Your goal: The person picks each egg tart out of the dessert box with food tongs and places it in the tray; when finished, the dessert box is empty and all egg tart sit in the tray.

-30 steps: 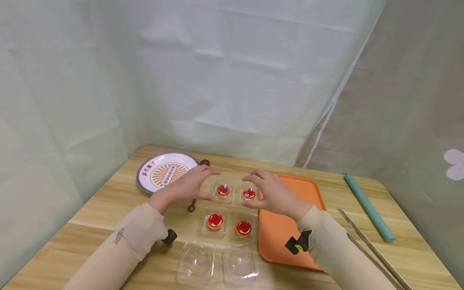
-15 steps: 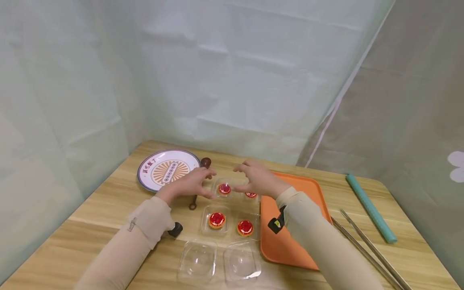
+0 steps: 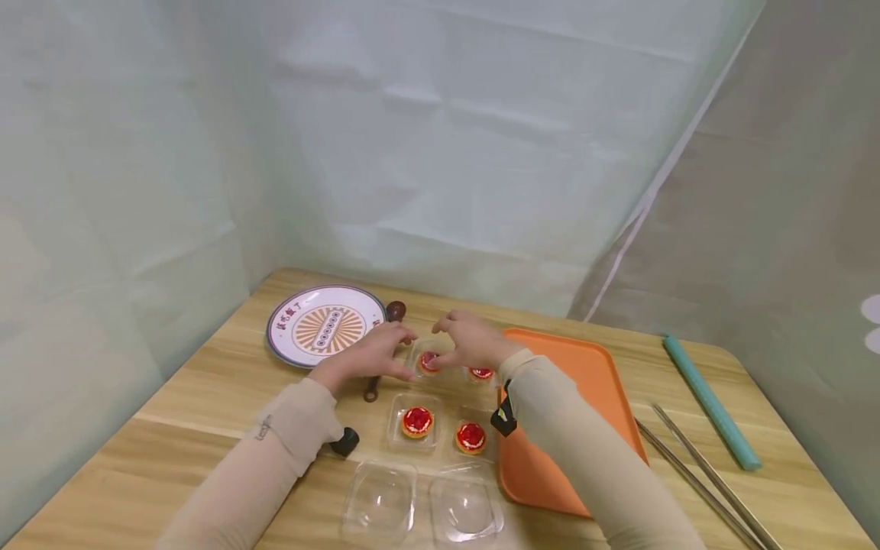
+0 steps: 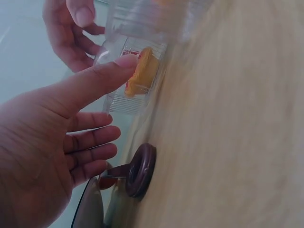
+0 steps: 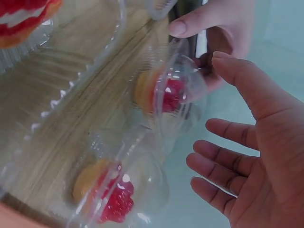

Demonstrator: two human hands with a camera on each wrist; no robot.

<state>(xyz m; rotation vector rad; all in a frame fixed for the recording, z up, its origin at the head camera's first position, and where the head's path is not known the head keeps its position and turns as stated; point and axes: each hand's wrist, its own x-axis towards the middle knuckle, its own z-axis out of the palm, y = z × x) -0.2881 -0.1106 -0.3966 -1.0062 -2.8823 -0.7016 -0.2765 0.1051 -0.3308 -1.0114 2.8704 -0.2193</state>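
My left hand [image 3: 376, 353] and right hand [image 3: 474, 341] face each other with fingers apart, on either side of a closed clear plastic box at the back left of the group, which holds a red-topped tart [image 3: 428, 362]. In the right wrist view, a gap shows between my right hand [image 5: 266, 137] and that clear box [image 5: 190, 80]; the left fingers are close behind it. Whether the left hand touches it, I cannot tell. A second closed box with a tart [image 3: 483, 373] is partly hidden under my right hand. Two nearer tarts [image 3: 417, 422] sit in open boxes, lids [image 3: 381, 500] folded towards me.
A patterned plate [image 3: 326, 327] stands at the back left, beside a dark brown long-handled spoon [image 3: 395, 311] with a ring end. Right of the boxes lies an orange tray [image 3: 543, 477]. Metal tongs-like rods [image 3: 708, 473] and a teal rolling-pin-like rod [image 3: 711, 401] lie further right.
My right hand has moved left, from over the back right box towards the back left one. The left hand stays beside that box. The view has shifted slightly.
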